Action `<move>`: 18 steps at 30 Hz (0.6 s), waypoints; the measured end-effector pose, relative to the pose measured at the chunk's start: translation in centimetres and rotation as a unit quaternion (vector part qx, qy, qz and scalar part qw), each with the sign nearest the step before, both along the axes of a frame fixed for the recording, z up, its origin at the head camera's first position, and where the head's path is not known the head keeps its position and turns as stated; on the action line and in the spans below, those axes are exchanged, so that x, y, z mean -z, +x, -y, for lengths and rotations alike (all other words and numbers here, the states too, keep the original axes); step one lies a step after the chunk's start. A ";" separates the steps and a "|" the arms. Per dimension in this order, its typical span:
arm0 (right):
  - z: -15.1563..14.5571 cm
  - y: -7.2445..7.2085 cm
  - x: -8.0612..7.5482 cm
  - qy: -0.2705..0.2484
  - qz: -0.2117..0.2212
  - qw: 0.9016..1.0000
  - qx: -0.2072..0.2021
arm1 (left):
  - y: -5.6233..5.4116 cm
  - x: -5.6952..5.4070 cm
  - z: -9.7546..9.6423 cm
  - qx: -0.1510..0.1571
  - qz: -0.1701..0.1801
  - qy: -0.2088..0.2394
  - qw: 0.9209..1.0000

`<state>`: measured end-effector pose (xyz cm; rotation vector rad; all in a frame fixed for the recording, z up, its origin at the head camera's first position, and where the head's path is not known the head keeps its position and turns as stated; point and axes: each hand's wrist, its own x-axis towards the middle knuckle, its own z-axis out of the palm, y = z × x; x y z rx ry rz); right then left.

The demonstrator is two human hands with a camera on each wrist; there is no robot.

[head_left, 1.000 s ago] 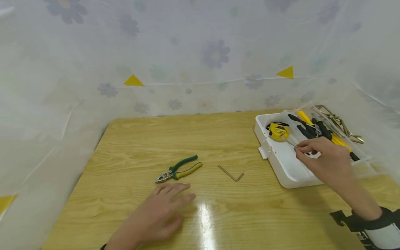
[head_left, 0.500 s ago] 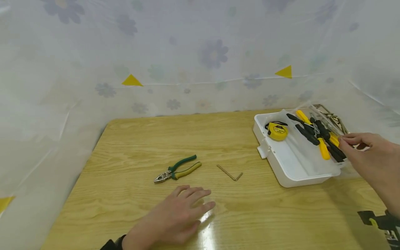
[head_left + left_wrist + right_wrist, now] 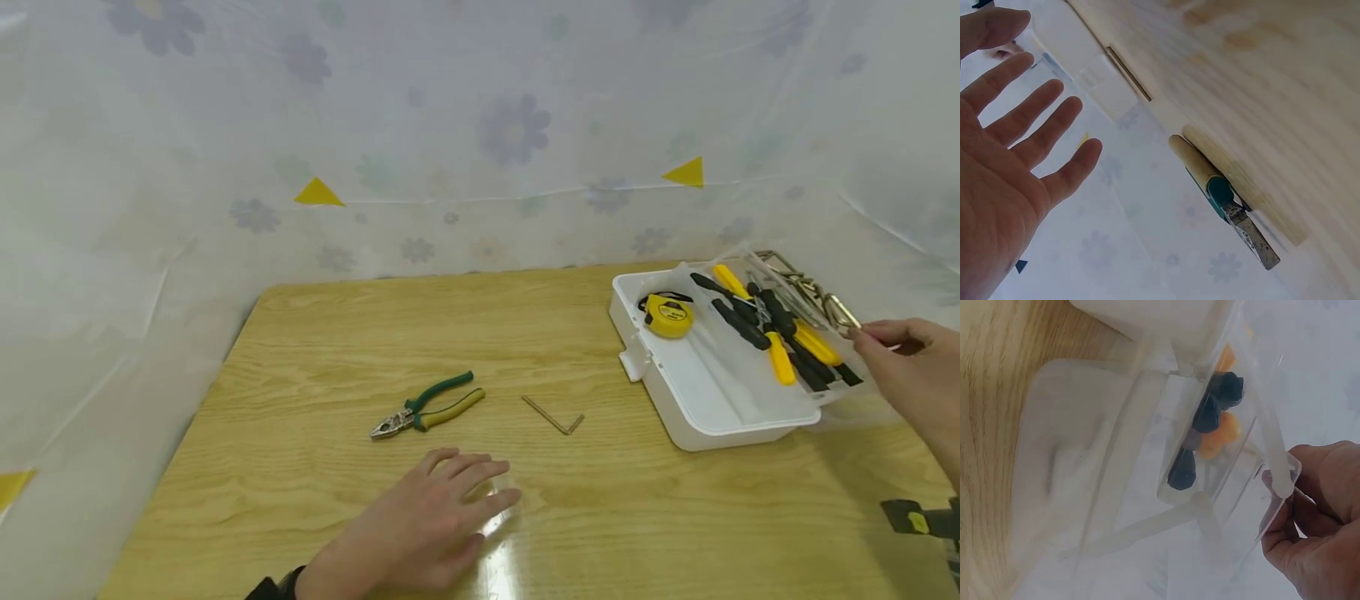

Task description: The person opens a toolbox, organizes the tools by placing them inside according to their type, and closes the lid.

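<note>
My right hand [image 3: 911, 358] pinches the end of a brass-coloured hex key [image 3: 846, 312] at the right end of the clear tray. Other hex keys [image 3: 780, 262] lie in that compartment. In the right wrist view the fingertips [image 3: 1279, 528] show behind the clear tray wall [image 3: 1235, 487]. My left hand [image 3: 420, 521] is open over the front of the table, fingers spread, holding nothing. Beyond it lie pliers [image 3: 431, 408] with green and yellow handles and another hex key [image 3: 551, 417]. The left wrist view shows these pliers [image 3: 1210, 187] beyond the open palm [image 3: 1004, 181].
A white box [image 3: 667, 404] holds a yellow tape measure [image 3: 667, 317] at its back left. The clear tray, over the box's right side, carries several yellow and black screwdrivers [image 3: 780, 358]. A flower-patterned sheet [image 3: 480, 217] hangs behind the wooden table [image 3: 300, 350].
My right hand has carried the hex key rightward from over the white box to the tray's right end. My left hand has shifted slightly right. The pliers and loose hex key stayed put.
</note>
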<state>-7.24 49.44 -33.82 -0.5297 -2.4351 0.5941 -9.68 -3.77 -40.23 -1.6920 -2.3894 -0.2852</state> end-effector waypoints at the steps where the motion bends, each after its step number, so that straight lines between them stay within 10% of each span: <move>1: -0.2 -0.2 0.0 0.001 0.009 1.000 0.003 | 0.0 0.0 0.0 0.000 0.000 0.001 1.000; 18: -1.9 -2.4 -0.2 0.057 0.136 0.989 -0.005 | -0.4 0.2 0.4 0.002 -0.026 0.013 1.000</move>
